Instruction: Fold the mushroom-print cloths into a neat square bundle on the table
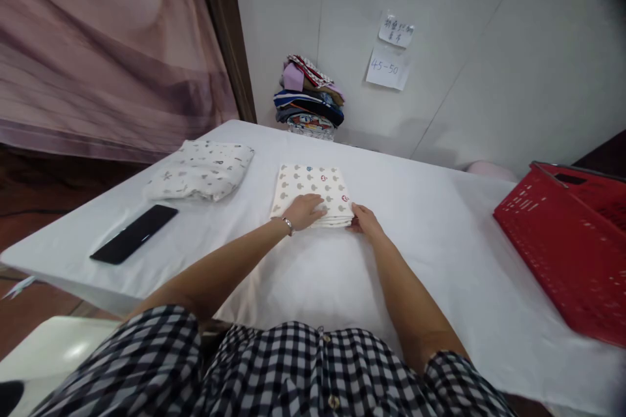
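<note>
Seen remotely through the head camera; I take clock positions from the centre of the folded cloth, which lies on the white table. At 7 o'clock, the left hand rests flat on its printed top, fingers extended and grasping nothing. At 4 o'clock, I see the right hand touching the layered near corner; I cannot tell whether it grips. Just past 9 lies a second cloth; between 8 and 9, a black phone; at 12, stacked textiles; just past 3, a red basket.
</note>
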A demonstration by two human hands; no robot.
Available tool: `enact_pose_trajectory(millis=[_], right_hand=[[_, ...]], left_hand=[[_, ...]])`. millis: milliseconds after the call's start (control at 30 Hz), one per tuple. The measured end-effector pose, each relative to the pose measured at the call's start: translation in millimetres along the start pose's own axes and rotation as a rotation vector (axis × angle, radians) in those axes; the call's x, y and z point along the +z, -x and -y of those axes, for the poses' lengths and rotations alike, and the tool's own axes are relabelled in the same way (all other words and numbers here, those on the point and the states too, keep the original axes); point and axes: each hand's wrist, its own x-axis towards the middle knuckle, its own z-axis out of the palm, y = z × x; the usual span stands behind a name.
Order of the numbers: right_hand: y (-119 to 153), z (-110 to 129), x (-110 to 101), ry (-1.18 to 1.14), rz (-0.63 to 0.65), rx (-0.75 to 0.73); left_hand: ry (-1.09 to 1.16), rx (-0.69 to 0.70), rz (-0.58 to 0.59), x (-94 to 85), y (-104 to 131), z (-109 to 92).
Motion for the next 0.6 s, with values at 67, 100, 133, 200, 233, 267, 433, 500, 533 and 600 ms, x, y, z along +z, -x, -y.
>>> enact_pose_trajectory(millis=[67, 100, 133, 200, 233, 267, 433, 500, 533, 600], right_hand=[[8, -5, -3, -0.093, -0.007, 0.01], [12, -7, -5, -0.133, -0.009, 0.009], [15, -10, -6, -0.167, -0.009, 0.004], [20, -15, -8, -0.21, -0.005, -0.027], [22, -18, -9, -0.217, 0.003, -0.055], [23, -21, -9, -0.212, 0.014, -0.086], [19, -29, -9, -0.098, 0.087, -0.224], [17, -31, -7, -0.025, 0.092, -0.264], [16, -33, -6, 0.021, 0.077, -0.282], [15, -35, -4, 0.132, 0.014, -0.329]], left_hand=[[0.04, 0.038, -0.057, 3.0, -3, -17], [0.053, 0.065, -0.073, 5.7, -4, -26], [0.061, 0.09, -0.081, 9.1, -6, -34], [0.061, 0.118, -0.093, 17.0, -9, -47], [0.057, 0.121, -0.099, 21.0, -10, -50], [0.051, 0.116, -0.109, 24.6, -12, -53], [0.045, 0.042, -0.163, 33.8, -16, -52], [0.069, 0.009, -0.172, 34.2, -15, -52], [0.081, -0.005, -0.177, 34.2, -15, -52], [0.096, -0.025, -0.189, 34.4, -14, -53]])
